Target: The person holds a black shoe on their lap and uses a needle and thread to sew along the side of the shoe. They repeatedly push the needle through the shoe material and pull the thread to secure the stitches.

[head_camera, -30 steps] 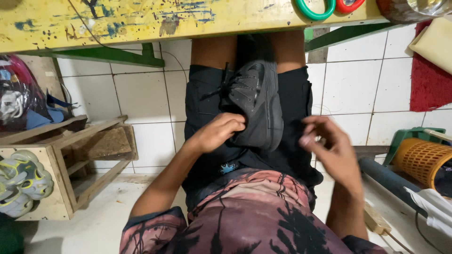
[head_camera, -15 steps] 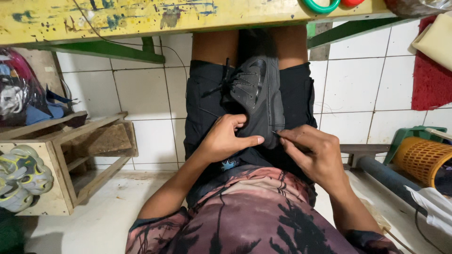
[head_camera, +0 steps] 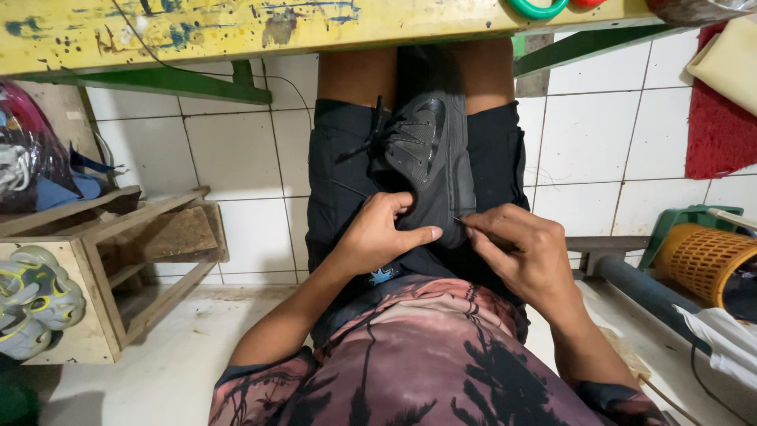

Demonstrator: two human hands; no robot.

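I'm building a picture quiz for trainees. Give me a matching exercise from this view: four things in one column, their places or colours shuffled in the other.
Things:
1. black shoe
2. basket
3. wooden crate
4. left hand

Places or colours:
A. orange, at the right edge
B. on the person's lap, laces toward the table
C. grips the shoe's heel end
D. on the floor at the left, with pale shoes inside

Pairs: 1-B, 2-A, 3-D, 4-C

Single head-worn view, facing steeply down, close above lap and hands, toward yellow bench edge (head_camera: 236,31) and tiled floor (head_camera: 142,386).
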